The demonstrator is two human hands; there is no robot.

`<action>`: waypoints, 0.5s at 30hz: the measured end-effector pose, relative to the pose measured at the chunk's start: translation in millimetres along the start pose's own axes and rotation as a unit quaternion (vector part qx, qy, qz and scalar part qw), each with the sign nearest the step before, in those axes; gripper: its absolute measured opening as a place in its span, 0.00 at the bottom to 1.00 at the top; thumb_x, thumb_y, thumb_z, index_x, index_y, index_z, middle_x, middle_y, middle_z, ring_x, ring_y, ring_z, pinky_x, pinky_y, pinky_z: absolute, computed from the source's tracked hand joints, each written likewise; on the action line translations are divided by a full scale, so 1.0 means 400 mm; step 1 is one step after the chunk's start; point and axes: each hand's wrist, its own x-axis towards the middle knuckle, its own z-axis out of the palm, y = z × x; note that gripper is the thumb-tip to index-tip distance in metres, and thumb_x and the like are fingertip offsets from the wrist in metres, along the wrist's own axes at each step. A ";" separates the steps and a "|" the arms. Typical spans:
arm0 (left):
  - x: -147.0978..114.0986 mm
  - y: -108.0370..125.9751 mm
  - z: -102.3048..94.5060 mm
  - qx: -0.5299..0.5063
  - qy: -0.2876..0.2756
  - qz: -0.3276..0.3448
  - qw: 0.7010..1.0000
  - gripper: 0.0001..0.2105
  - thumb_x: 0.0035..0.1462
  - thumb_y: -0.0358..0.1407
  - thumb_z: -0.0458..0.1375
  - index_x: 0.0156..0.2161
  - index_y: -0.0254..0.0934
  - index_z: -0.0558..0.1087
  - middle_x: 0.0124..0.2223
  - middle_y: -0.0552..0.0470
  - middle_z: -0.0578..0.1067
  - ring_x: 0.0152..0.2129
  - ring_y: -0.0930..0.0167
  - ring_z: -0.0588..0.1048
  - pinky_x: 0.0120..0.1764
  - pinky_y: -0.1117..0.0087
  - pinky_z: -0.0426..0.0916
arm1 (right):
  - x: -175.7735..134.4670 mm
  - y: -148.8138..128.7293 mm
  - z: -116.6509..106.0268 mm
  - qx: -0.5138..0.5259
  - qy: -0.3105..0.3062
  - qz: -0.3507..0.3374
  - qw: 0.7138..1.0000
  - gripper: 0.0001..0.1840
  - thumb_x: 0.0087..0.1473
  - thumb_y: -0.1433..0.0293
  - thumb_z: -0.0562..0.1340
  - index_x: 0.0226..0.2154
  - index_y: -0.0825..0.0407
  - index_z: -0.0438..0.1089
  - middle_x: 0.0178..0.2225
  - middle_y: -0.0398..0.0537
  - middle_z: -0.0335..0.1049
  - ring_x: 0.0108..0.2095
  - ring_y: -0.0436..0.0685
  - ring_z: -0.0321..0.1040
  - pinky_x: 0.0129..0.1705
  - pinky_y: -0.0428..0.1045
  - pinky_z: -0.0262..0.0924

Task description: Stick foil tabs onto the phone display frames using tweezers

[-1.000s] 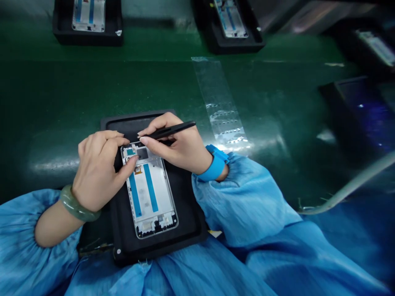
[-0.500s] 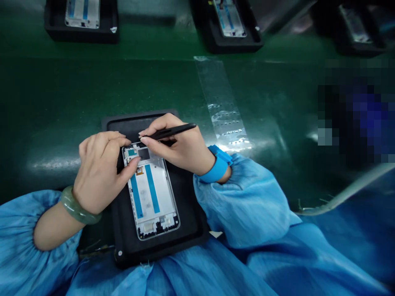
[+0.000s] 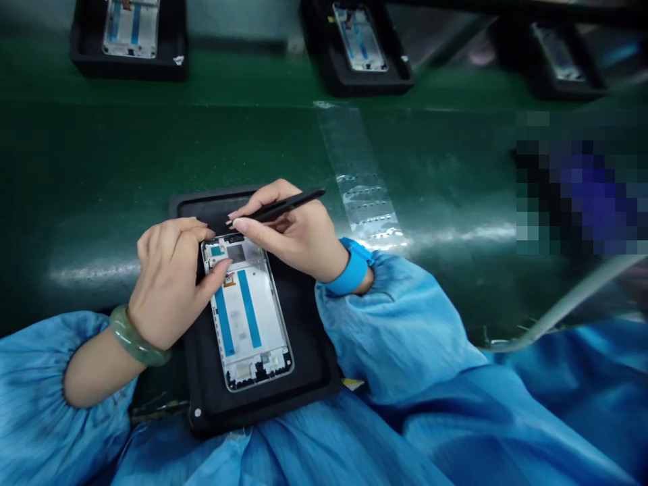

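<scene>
A phone frame (image 3: 253, 317) lies in a black foam tray (image 3: 308, 331), its silvery back lined with two blue strips. My left hand (image 3: 169, 277) steadies it at the upper left, thumb on the inner face and fingers at the top corner. In my right hand (image 3: 298, 236), pinched between thumb and forefinger, is a pair of black tweezers (image 3: 288, 204). The tips point down-left at the top edge of the frame; whether they touch it or hold something I cannot tell. A small brown flex cable (image 3: 229, 279) shows near my left thumb.
On the green bench (image 3: 91, 175), a clear perforated plastic strip (image 3: 362, 175) lies beyond my right wrist. Along the back stand more black trays with phone frames: a left one (image 3: 129, 69), a middle one (image 3: 372, 82) and a right one (image 3: 577, 88). A pale cable (image 3: 572, 297) curves at the right.
My right hand and the tweezers have tilted slightly, with the tips still at the frame's top edge. My left hand keeps its place on the frame. The view has shifted a little.
</scene>
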 end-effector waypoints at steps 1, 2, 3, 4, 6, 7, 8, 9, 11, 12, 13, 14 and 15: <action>0.000 0.000 0.001 -0.002 0.002 0.001 1.000 0.14 0.56 0.41 0.54 0.45 0.34 0.67 0.47 0.39 0.69 0.49 0.56 0.66 0.50 0.53 0.58 | 0.000 -0.001 0.000 -0.004 -0.003 0.000 1.000 0.09 0.53 0.65 0.63 0.33 0.54 0.67 0.34 0.44 0.70 0.33 0.48 0.71 0.34 0.43 0.67; 0.000 0.000 0.002 -0.003 0.003 0.003 1.000 0.15 0.56 0.41 0.54 0.45 0.34 0.67 0.47 0.39 0.69 0.49 0.56 0.66 0.50 0.53 0.58 | 0.000 -0.003 0.000 -0.008 -0.010 -0.001 1.000 0.08 0.53 0.66 0.63 0.33 0.55 0.67 0.34 0.43 0.70 0.33 0.47 0.71 0.34 0.43 0.67; 0.000 -0.001 0.003 -0.004 0.007 0.005 1.000 0.15 0.56 0.40 0.54 0.45 0.33 0.67 0.47 0.39 0.69 0.49 0.56 0.66 0.50 0.53 0.58 | 0.001 -0.005 0.001 -0.010 -0.017 -0.002 1.000 0.07 0.54 0.67 0.62 0.33 0.55 0.67 0.34 0.43 0.70 0.33 0.47 0.71 0.34 0.43 0.67; 0.000 -0.002 0.004 -0.005 0.011 0.007 1.000 0.15 0.56 0.40 0.54 0.45 0.33 0.67 0.47 0.39 0.69 0.49 0.56 0.66 0.50 0.53 0.58 | 0.001 -0.007 0.002 -0.008 -0.022 -0.004 1.000 0.07 0.54 0.68 0.62 0.34 0.55 0.67 0.34 0.43 0.70 0.33 0.47 0.71 0.35 0.43 0.68; 0.000 -0.003 0.007 -0.004 0.016 0.010 1.000 0.15 0.56 0.41 0.54 0.45 0.33 0.67 0.47 0.39 0.69 0.49 0.56 0.66 0.50 0.53 0.59 | 0.001 -0.008 0.003 0.012 -0.011 -0.007 1.000 0.06 0.53 0.69 0.63 0.34 0.55 0.67 0.34 0.43 0.70 0.33 0.47 0.71 0.36 0.43 0.68; 0.000 -0.004 0.008 -0.003 0.018 0.010 1.000 0.16 0.56 0.42 0.54 0.45 0.33 0.67 0.47 0.39 0.69 0.49 0.56 0.66 0.50 0.53 0.59 | 0.000 -0.007 0.003 0.028 0.006 -0.007 1.000 0.06 0.53 0.69 0.63 0.34 0.54 0.67 0.35 0.43 0.70 0.34 0.48 0.72 0.36 0.44 0.69; 0.000 -0.005 0.008 -0.002 0.020 0.011 1.000 0.16 0.56 0.42 0.54 0.46 0.34 0.66 0.48 0.40 0.69 0.49 0.57 0.66 0.51 0.53 0.59 | -0.001 -0.006 0.003 0.044 0.027 -0.005 0.999 0.07 0.53 0.69 0.63 0.34 0.54 0.67 0.35 0.43 0.69 0.35 0.49 0.72 0.37 0.44 0.69; -0.001 -0.006 0.009 -0.002 0.022 0.011 1.000 0.16 0.56 0.42 0.54 0.46 0.35 0.66 0.48 0.40 0.69 0.49 0.57 0.66 0.51 0.53 0.59 | -0.002 -0.003 0.003 0.060 0.046 -0.002 0.997 0.07 0.52 0.68 0.63 0.34 0.53 0.67 0.36 0.43 0.69 0.37 0.49 0.72 0.38 0.45 0.70; -0.002 -0.009 0.009 -0.002 0.026 0.014 1.000 0.16 0.56 0.43 0.54 0.46 0.35 0.65 0.49 0.40 0.69 0.50 0.58 0.66 0.51 0.54 0.60 | -0.005 0.002 0.001 0.083 0.066 0.000 0.994 0.07 0.52 0.68 0.64 0.35 0.52 0.66 0.37 0.44 0.68 0.39 0.51 0.72 0.40 0.46 0.70; -0.003 -0.011 0.009 -0.003 0.028 0.015 0.999 0.16 0.56 0.43 0.55 0.46 0.35 0.65 0.49 0.40 0.69 0.51 0.58 0.66 0.51 0.54 0.60 | -0.006 0.004 0.000 0.087 0.066 -0.002 0.994 0.08 0.52 0.68 0.64 0.35 0.51 0.66 0.38 0.44 0.68 0.40 0.51 0.72 0.40 0.47 0.70; -0.004 -0.013 0.009 -0.004 0.029 0.017 0.999 0.16 0.56 0.43 0.55 0.46 0.35 0.65 0.50 0.40 0.69 0.51 0.58 0.66 0.51 0.54 0.60 | -0.007 0.006 -0.001 0.088 0.064 -0.003 0.994 0.08 0.52 0.68 0.64 0.35 0.51 0.66 0.37 0.43 0.68 0.40 0.51 0.72 0.40 0.47 0.70; -0.004 -0.016 0.010 -0.003 0.029 0.019 0.999 0.16 0.56 0.43 0.55 0.45 0.35 0.65 0.50 0.40 0.69 0.51 0.58 0.66 0.52 0.54 0.60 | -0.008 0.007 -0.002 0.085 0.061 -0.005 0.995 0.08 0.51 0.68 0.64 0.35 0.51 0.66 0.37 0.43 0.68 0.40 0.51 0.72 0.40 0.47 0.70; -0.004 -0.018 0.012 -0.003 0.029 0.021 0.999 0.16 0.56 0.44 0.55 0.45 0.35 0.66 0.49 0.40 0.69 0.51 0.57 0.66 0.52 0.54 0.60 | -0.009 0.007 -0.002 0.081 0.059 -0.005 0.995 0.08 0.51 0.68 0.65 0.34 0.51 0.66 0.37 0.43 0.68 0.39 0.50 0.72 0.39 0.46 0.70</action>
